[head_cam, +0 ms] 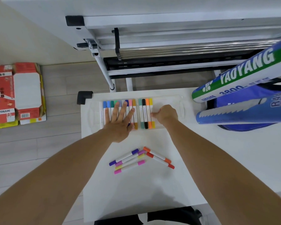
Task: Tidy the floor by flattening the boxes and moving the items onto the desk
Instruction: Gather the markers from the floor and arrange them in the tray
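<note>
Looking down from head height, a white desk [136, 192] carries a long clear plastic marker case [182, 109] near its far edge, with rows of coloured felt-tip markers [144, 114] lying side by side in it. The left hand [120, 120] lies flat on the left rows, fingers straight and spread. The right hand [165, 115] sits just right of the yellow marker, fingers curled under and thumb tip touching it; I cannot tell whether it holds anything. Six loose markers [141, 159] lie nearer on the desk. Flattened red-and-white cardboard boxes [15, 95] rest on the grey wooden floor [39, 151] to the left. Two shuttlecock tubes [242, 75] jut in over a blue bag [250, 127] on the right.
</note>
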The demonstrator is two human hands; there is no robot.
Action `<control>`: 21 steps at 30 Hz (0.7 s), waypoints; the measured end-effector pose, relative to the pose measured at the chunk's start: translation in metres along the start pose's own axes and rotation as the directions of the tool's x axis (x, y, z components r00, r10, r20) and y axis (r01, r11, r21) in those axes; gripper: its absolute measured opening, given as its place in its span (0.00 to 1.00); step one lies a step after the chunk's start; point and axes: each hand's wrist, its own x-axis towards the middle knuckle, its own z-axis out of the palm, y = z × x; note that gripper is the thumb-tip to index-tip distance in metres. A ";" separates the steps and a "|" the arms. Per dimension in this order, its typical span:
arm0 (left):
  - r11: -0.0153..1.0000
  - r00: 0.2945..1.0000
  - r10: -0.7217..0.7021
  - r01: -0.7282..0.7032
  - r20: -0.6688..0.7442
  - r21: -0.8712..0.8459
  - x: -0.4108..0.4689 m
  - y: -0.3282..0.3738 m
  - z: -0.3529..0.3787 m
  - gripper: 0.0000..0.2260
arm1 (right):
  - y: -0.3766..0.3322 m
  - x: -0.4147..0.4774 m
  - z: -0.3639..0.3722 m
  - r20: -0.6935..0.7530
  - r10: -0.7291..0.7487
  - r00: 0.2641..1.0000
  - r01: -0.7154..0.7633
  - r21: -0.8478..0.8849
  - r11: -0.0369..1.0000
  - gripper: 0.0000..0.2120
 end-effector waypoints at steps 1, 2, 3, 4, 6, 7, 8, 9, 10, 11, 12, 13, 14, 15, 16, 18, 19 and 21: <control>1.000 1.000 -0.001 0.001 -0.001 0.003 0.000 0.000 0.000 0.31 | 0.003 -0.005 0.003 -0.019 -0.031 0.999 0.031 0.033 0.999 0.16; 1.000 1.000 -0.004 0.004 -0.003 0.005 -0.001 0.001 -0.001 0.31 | 0.007 -0.011 0.006 -0.044 -0.075 0.996 0.078 0.072 0.994 0.14; 1.000 1.000 -0.006 0.006 -0.005 0.009 -0.001 0.001 -0.001 0.31 | 0.014 -0.018 0.009 -0.066 -0.130 0.989 0.136 0.109 0.985 0.13; 1.000 1.000 -0.008 0.009 -0.006 0.013 -0.002 0.001 -0.001 0.31 | 0.021 -0.027 0.011 -0.077 -0.191 0.979 0.200 0.131 0.971 0.14; 1.000 1.000 -0.014 0.014 -0.006 0.012 -0.002 0.001 -0.001 0.31 | 0.039 -0.045 0.016 -0.039 -0.304 0.952 0.307 0.123 0.944 0.14; 1.000 1.000 -0.015 0.015 -0.006 0.007 -0.002 0.002 -0.001 0.31 | 0.049 -0.053 0.019 0.002 -0.343 0.939 0.341 0.099 0.935 0.13; 1.000 1.000 -0.015 0.015 -0.008 0.004 -0.002 0.001 -0.001 0.31 | 0.059 -0.060 0.023 0.049 -0.366 0.929 0.363 0.064 0.930 0.13; 1.000 1.000 -0.015 0.015 -0.010 0.004 -0.002 0.001 -0.001 0.31 | 0.069 -0.065 0.028 0.095 -0.375 0.922 0.375 0.022 0.927 0.12; 1.000 1.000 -0.015 0.016 -0.012 0.003 -0.002 0.001 -0.001 0.31 | 0.079 -0.071 0.032 0.135 -0.380 0.915 0.386 -0.022 0.922 0.12; 1.000 1.000 -0.017 0.017 -0.013 0.002 -0.002 0.001 0.000 0.31 | 0.090 -0.074 0.036 0.167 -0.389 0.906 0.404 -0.064 0.913 0.12; 1.000 1.000 -0.020 0.020 -0.015 0.002 -0.003 0.001 0.000 0.31 | 0.099 -0.078 0.039 0.191 -0.402 0.895 0.425 -0.096 0.900 0.11; 1.000 1.000 -0.022 0.022 -0.016 0.002 -0.003 0.002 0.000 0.31 | 0.107 -0.080 0.042 0.208 -0.413 0.887 0.441 -0.116 0.890 0.10; 1.000 1.000 -0.025 0.025 -0.017 0.002 -0.003 0.002 0.001 0.31 | 0.112 -0.084 0.042 0.216 -0.420 0.882 0.451 -0.123 0.884 0.09; 1.000 0.999 -0.027 0.027 -0.018 0.000 -0.003 0.002 0.001 0.31 | 0.116 -0.087 0.043 0.217 -0.423 0.880 0.454 -0.117 0.884 0.08; 1.000 0.999 -0.028 0.028 -0.021 -0.002 -0.003 0.002 0.001 0.31 | 0.118 -0.089 0.044 0.218 -0.426 0.878 0.455 -0.109 0.884 0.07; 0.999 0.999 -0.032 0.032 -0.028 0.002 -0.003 0.002 0.002 0.31 | 0.119 -0.093 0.045 0.229 -0.447 0.865 0.482 -0.128 0.867 0.09; 0.999 0.999 -0.033 0.033 -0.027 0.004 -0.003 0.002 0.002 0.31 | 0.119 -0.093 0.046 0.236 -0.463 0.855 0.503 -0.152 0.851 0.11; 0.999 0.999 -0.036 0.036 -0.026 0.006 -0.003 0.002 0.002 0.31 | 0.120 -0.093 0.049 0.226 -0.477 0.849 0.517 -0.173 0.838 0.10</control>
